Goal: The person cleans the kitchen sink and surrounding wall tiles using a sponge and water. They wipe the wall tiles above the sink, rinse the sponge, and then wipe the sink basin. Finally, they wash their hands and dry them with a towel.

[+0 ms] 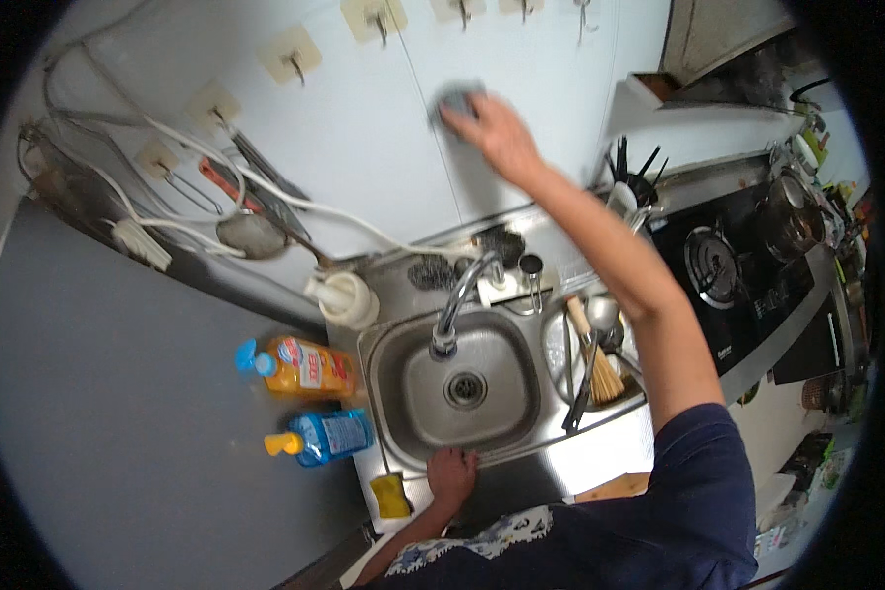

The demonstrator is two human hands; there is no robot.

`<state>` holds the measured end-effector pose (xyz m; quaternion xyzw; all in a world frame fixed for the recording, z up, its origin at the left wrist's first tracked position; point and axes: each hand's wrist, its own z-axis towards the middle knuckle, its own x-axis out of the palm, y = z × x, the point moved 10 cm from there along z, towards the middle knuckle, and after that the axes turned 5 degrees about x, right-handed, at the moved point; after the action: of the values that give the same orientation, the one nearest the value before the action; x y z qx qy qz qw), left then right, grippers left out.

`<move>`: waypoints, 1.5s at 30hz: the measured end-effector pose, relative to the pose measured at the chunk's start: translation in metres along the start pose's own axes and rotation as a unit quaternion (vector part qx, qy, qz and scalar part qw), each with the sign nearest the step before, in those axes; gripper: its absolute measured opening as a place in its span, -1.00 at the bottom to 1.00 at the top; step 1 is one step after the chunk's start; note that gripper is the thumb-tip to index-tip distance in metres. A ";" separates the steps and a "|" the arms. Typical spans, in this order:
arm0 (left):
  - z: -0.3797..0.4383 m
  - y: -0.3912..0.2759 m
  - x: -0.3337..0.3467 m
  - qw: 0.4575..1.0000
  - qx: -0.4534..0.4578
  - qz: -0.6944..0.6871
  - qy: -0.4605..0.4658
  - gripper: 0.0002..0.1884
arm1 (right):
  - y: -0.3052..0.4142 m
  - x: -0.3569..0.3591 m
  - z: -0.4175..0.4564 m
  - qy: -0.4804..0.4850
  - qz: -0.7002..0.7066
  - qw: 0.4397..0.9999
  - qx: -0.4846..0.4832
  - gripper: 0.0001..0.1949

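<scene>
High on the white wall panel (369,140), my right hand (498,136) presses a blurred grey cloth or scouring pad (457,107) to the surface, beside a thin vertical seam. My right arm stretches over the counter to reach it. My left hand (452,478) rests on the front edge of the stainless steel sink (413,413), its fingers bent; whether they grip the edge I cannot tell. A yellow sponge (391,495) lies just left of that hand. The curved chrome faucet (461,295) arches above the basin, where the drain strainer (465,389) shows.
Left of the basin are an orange detergent bottle (310,367), a blue pump bottle (328,439) and a mortar with pestle (346,299). A side basin holds a bamboo brush (603,376) and ladles. White cables (302,200) and adhesive hooks (291,59) line the wall. A gas hob (715,265) stands right.
</scene>
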<state>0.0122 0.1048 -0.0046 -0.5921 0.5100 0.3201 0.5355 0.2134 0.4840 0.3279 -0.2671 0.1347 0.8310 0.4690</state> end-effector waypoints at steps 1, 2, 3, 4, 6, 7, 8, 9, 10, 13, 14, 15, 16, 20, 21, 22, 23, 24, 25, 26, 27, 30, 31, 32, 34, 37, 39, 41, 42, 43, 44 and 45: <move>0.003 0.000 -0.004 1.000 -0.010 -0.006 0.007 -0.60 | 0.008 -0.030 0.031 -0.053 -0.002 0.999 -0.011 -0.59; 0.004 0.002 -0.005 1.000 -0.017 -0.011 0.010 -0.60 | 0.014 -0.041 0.047 -0.083 -0.005 0.996 -0.027 -0.60; 0.003 0.003 -0.004 1.000 -0.019 -0.003 0.008 -0.61 | 0.019 -0.050 0.057 -0.117 -0.011 0.992 -0.044 -0.60; 0.002 0.004 -0.003 1.000 -0.022 0.004 0.007 -0.61 | 0.016 -0.036 0.051 -0.079 0.006 0.996 -0.047 -0.63; 0.007 0.003 0.000 1.000 -0.008 0.008 0.008 -0.62 | -0.002 -0.005 0.011 -0.014 0.047 0.996 -0.080 -0.63; 0.006 0.000 0.000 1.000 -0.004 0.006 0.012 -0.62 | -0.009 0.017 -0.016 0.021 0.073 0.993 -0.093 -0.63; 0.002 0.001 -0.001 1.000 -0.008 0.003 0.009 -0.62 | -0.017 0.051 -0.041 0.112 0.163 0.980 0.000 -0.55; 0.002 0.003 0.001 1.000 -0.010 -0.002 0.010 -0.62 | -0.011 0.071 -0.071 0.179 0.148 0.972 -0.028 -0.53; 0.004 0.005 0.003 1.000 -0.011 -0.005 0.009 -0.62 | -0.011 0.089 -0.100 0.242 0.132 0.960 -0.056 -0.52; 0.005 0.004 0.003 1.000 -0.004 0.000 0.021 -0.62 | -0.021 0.118 -0.175 0.323 0.009 0.930 -0.174 -0.55; 0.004 0.005 0.002 1.000 -0.004 0.005 0.026 -0.62 | -0.027 0.125 -0.190 0.369 0.028 0.920 -0.127 -0.57; 0.005 0.006 0.003 0.999 -0.013 0.007 0.033 -0.61 | -0.035 0.127 -0.199 0.415 0.040 0.906 -0.080 -0.59; 0.005 0.007 0.004 0.999 -0.023 0.010 0.040 -0.61 | -0.044 0.125 -0.196 0.402 0.052 0.914 -0.024 -0.63; 0.005 0.005 0.001 0.999 -0.015 0.001 0.030 -0.60 | -0.090 0.110 -0.214 0.362 -0.053 0.920 0.139 -0.79; 0.007 0.003 0.001 1.000 -0.008 0.001 0.025 -0.60 | -0.107 0.105 -0.236 0.356 -0.121 0.911 0.167 -0.82; 0.009 0.000 0.001 1.000 0.001 0.000 0.020 -0.60 | -0.135 0.114 -0.266 0.422 -0.117 0.862 0.257 -0.79; 0.007 0.002 0.000 1.000 -0.004 0.002 0.015 -0.60 | -0.128 0.110 -0.264 0.388 -0.079 0.874 0.281 -0.76; 0.004 0.006 -0.002 1.000 -0.021 -0.007 0.017 -0.59 | -0.115 0.103 -0.258 0.352 -0.041 0.885 0.303 -0.73; 0.005 0.006 -0.001 0.999 -0.028 -0.014 0.027 -0.59 | -0.110 0.088 -0.263 0.317 -0.010 0.888 0.333 -0.69; 0.007 0.006 -0.001 0.998 -0.035 -0.022 0.037 -0.59 | -0.102 0.082 -0.272 0.324 -0.037 0.891 0.316 -0.53; 0.011 0.002 -0.001 0.999 -0.020 -0.015 0.025 -0.59 | -0.107 0.088 -0.297 0.402 -0.016 0.861 0.311 -0.50; 0.008 0.002 0.004 1.000 -0.003 0.007 0.001 -0.60 | -0.105 0.082 -0.316 0.503 0.054 0.821 0.266 -0.43; 0.007 0.002 0.002 1.000 -0.010 0.009 -0.011 -0.60 | -0.109 0.079 -0.312 0.522 0.058 0.813 0.252 -0.44; 0.002 0.006 0.004 1.000 -0.025 0.009 0.003 -0.60 | -0.101 0.060 -0.293 0.509 0.071 0.804 0.300 -0.48; 0.007 0.007 0.007 0.999 -0.027 0.000 0.021 -0.60 | -0.103 0.008 -0.274 0.409 0.076 0.859 0.300 -0.59; 0.005 0.004 0.005 1.000 -0.002 0.007 -0.008 -0.61 | -0.111 -0.052 -0.312 0.427 0.042 0.840 0.332 -0.69; 0.004 -0.003 0.005 0.999 0.014 0.010 -0.033 -0.61 | -0.120 -0.094 -0.366 0.473 -0.012 0.803 0.363 -0.73; 0.004 -0.002 0.005 0.999 0.017 0.009 -0.036 -0.61 | -0.108 -0.127 -0.408 0.488 -0.040 0.794 0.361 -0.75; 0.003 -0.001 0.007 0.999 0.017 0.019 -0.038 -0.61 | -0.099 -0.143 -0.422 0.474 -0.023 0.793 0.382 -0.74; 0.003 -0.002 0.006 0.999 0.018 0.021 -0.042 -0.61 | -0.088 -0.152 -0.438 0.503 -0.027 0.771 0.390 -0.74; 0.003 -0.004 0.004 0.998 0.020 0.022 -0.046 -0.61 | -0.071 -0.162 -0.447 0.465 0.021 0.781 0.416 -0.69; 0.002 -0.004 0.002 0.998 0.018 0.025 -0.053 -0.61 | -0.047 -0.170 -0.444 0.454 0.023 0.793 0.406 -0.67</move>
<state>0.0169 0.1058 -0.0060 -0.5519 0.5011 0.3547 0.5644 0.4657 0.1774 0.0613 -0.3951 0.6634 0.4938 0.4000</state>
